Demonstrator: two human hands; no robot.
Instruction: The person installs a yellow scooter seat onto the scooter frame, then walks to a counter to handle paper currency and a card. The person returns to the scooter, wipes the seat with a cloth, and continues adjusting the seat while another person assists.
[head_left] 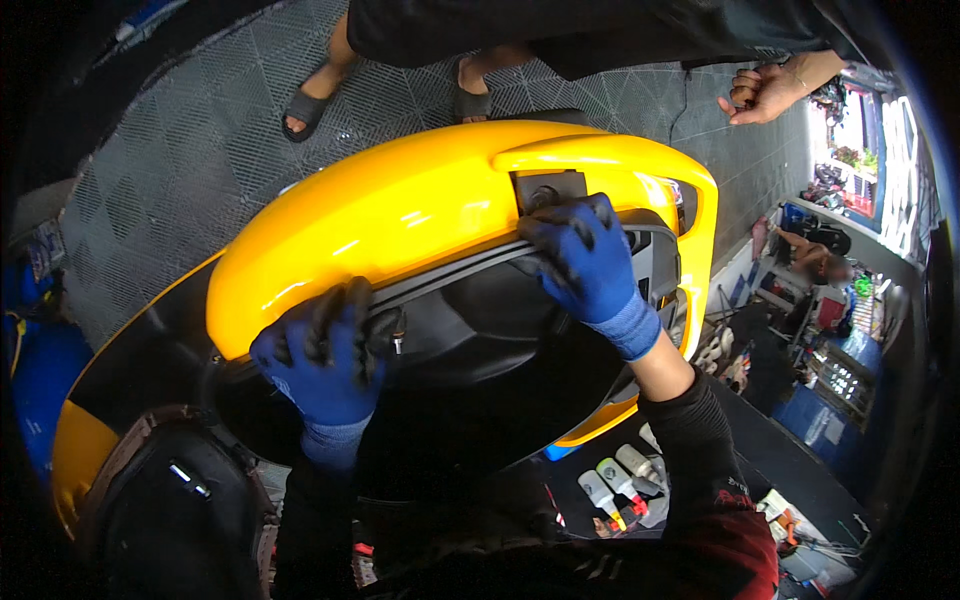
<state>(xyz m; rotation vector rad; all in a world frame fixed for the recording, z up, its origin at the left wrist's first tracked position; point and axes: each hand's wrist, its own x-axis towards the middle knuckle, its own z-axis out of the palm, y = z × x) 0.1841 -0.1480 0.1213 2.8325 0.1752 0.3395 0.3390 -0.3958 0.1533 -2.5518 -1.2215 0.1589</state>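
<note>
A yellow scooter body panel (370,215) curves across the middle of the view, along the far edge of the black under-seat compartment (470,335). Both my hands wear blue gloves with black-coated fingers. My left hand (325,365) curls its fingers over the compartment's rim at the left, close to a small metal pin or bolt (398,342). Further right, my right hand (585,262) wraps its fingers over the same rim, beside a dark square recess (553,188) in the yellow panel. My palms and the undersides of my fingers are hidden.
Beyond the scooter stands a person in sandals (308,108), one hand (762,95) hanging at the upper right. A black seat-like part (150,500) lies at the lower left. Several bottles (620,480) stand lower right. Another person (815,262) is among clutter at the far right.
</note>
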